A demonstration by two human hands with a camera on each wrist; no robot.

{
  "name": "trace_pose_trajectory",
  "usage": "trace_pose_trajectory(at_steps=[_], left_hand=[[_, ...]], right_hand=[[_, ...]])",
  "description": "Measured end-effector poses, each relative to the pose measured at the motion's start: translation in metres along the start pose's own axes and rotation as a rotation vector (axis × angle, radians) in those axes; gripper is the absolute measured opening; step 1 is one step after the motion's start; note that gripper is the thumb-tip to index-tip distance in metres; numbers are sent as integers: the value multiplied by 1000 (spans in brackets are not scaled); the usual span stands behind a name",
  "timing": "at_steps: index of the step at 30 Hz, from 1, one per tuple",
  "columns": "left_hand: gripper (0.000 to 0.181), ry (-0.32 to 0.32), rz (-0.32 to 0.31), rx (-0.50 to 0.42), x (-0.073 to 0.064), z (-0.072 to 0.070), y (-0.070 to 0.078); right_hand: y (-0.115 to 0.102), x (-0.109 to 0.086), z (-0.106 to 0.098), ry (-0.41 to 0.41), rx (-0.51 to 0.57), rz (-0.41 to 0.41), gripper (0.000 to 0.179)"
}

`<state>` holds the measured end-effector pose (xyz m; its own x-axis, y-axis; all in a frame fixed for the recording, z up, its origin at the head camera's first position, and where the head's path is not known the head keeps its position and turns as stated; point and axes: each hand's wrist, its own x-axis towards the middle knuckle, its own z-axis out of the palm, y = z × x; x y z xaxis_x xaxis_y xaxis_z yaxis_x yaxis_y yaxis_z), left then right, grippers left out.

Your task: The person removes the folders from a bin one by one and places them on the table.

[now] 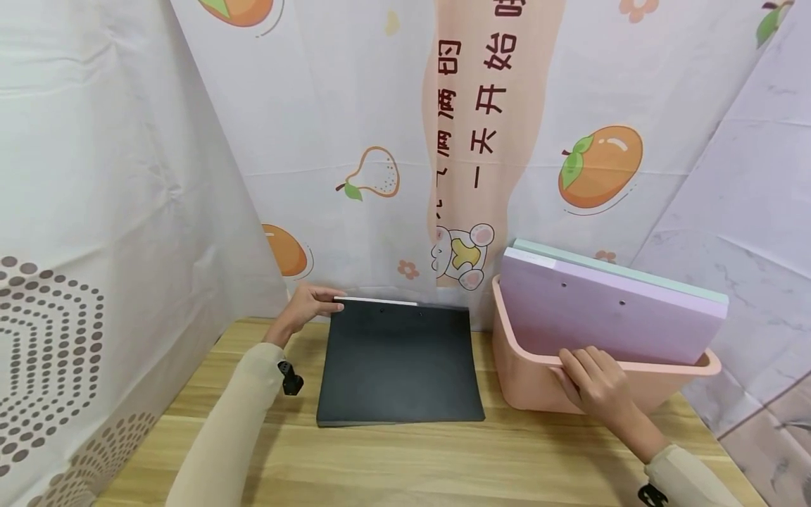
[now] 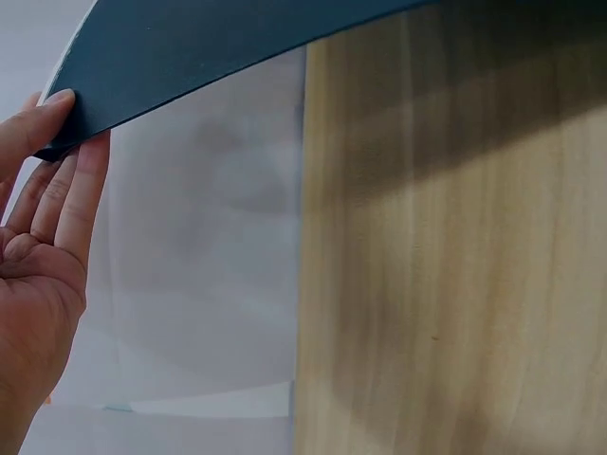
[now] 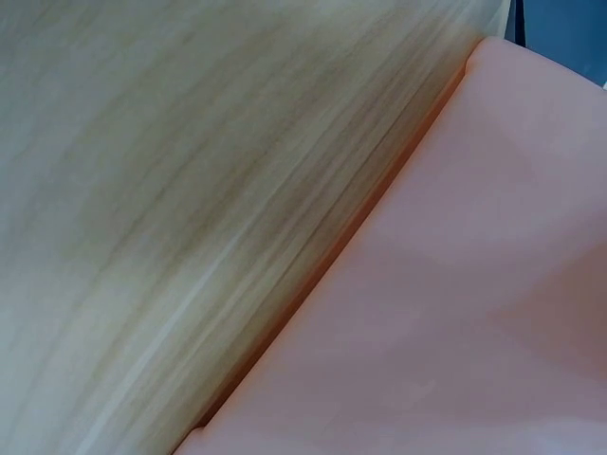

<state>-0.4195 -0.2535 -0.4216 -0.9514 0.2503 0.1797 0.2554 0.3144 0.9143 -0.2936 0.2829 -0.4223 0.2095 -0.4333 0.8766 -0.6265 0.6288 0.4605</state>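
A black file folder (image 1: 400, 362) with two small rivets and a white strip along its top edge stands at the back of the table, its lower edge toward me. My left hand (image 1: 307, 306) pinches its upper left corner. In the left wrist view the thumb lies on the front of the folder (image 2: 190, 57) and the fingers sit behind it. On the right, my right hand (image 1: 595, 384) grips the front rim of a pink bin (image 1: 516, 366). A lilac folder (image 1: 608, 310) and a mint green folder (image 1: 621, 267) lean inside the bin. The right hand is outside its wrist view.
The wooden table (image 1: 405, 465) extends toward me in front of the folder and bin. A printed curtain (image 1: 380, 232) with fruit drawings hangs behind them, and pale sheets (image 1: 114, 176) hang at both sides.
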Motion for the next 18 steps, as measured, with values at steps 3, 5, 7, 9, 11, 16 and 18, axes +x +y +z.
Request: trace_pose_trajectory(at_steps=[3, 5, 7, 9, 11, 16, 18], left_hand=[[37, -5, -3, 16, 0, 4, -2], [36, -5, 1, 30, -1, 5, -5], [35, -7, 5, 44, -1, 6, -8], [35, -10, 6, 51, 0, 6, -10], [36, -13, 3, 49, 0, 6, -11], [38, -12, -18, 35, 0, 7, -14], [38, -11, -28, 25, 1, 8, -15]], right_hand=[[0, 0, 0, 0, -5, -1, 41], [-1, 0, 0, -1, -7, -3, 41], [-1, 0, -1, -2, -10, -4, 41], [-1, 0, -1, -4, -11, -6, 41], [0, 1, -1, -4, -12, -6, 41], [0, 1, -1, -5, -11, -2, 41], [0, 1, -1, -4, -11, -2, 41]])
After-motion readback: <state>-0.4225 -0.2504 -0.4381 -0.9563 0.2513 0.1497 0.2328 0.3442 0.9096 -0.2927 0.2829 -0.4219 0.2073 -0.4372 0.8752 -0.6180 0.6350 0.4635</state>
